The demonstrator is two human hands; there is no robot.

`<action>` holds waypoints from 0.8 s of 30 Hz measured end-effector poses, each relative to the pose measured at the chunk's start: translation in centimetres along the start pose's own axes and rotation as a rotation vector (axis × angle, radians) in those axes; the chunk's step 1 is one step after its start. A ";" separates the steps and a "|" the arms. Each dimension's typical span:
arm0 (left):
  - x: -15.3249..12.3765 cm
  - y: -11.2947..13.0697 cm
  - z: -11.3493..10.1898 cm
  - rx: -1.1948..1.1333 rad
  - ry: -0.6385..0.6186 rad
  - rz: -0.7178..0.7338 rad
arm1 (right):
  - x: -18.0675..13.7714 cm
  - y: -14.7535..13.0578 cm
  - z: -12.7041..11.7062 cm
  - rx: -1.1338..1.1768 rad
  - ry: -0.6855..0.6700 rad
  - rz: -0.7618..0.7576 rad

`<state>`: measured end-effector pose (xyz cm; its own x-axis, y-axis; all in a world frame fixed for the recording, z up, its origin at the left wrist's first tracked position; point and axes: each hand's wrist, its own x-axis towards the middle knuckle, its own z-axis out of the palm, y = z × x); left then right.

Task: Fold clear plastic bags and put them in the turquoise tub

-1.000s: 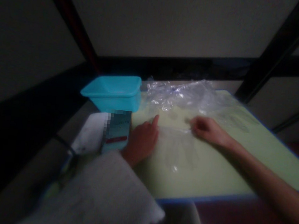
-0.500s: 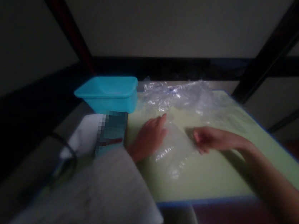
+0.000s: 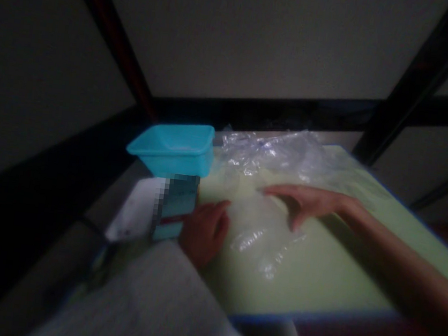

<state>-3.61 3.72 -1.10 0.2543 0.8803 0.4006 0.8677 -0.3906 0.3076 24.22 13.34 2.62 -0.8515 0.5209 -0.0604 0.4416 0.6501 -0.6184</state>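
Observation:
A clear plastic bag (image 3: 259,236) lies flat on the yellow-green tabletop (image 3: 317,275) between my hands. My left hand (image 3: 203,233) rests at the bag's left edge, beside the phone-like slab. Its fingers are loosely bent, with a gap between them and the thumb, and nothing shows in it. Over the bag's upper right part, my right hand (image 3: 311,202) is open, fingers stretched to the left and thumb pointing down. Whether its fingertips touch the plastic is too blurred to tell.
Crumpled clear plastic (image 3: 282,150) spreads along the table's far side. A turquoise basin (image 3: 173,151) stands at the back left. In front of it is a partly pixelated phone-like slab (image 3: 170,229) with a red strip, next to a white item (image 3: 138,209). A dark-beamed wall closes off the back.
My left hand has drawn back to the left and nearer, off the bag's upper part. My right hand has opened from a curled shape and reached left across the bag. The view has shifted slightly.

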 end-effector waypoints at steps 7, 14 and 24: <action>0.1 0.1 0.1 -0.079 -0.014 -0.034 | 0.3 1.1 0.2 -0.049 -0.146 0.094; 0.1 0.0 0.0 -0.083 0.016 -0.056 | -0.3 0.9 0.7 -0.081 -0.150 0.149; 0.8 -0.6 0.1 -0.013 0.017 -0.095 | -2.9 -0.3 2.7 -0.060 -0.031 0.133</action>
<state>-3.92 4.67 -1.10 0.1635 0.9087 0.3841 0.8820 -0.3090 0.3557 25.85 10.15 0.84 -0.7923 0.5878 -0.1637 0.5665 0.6090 -0.5552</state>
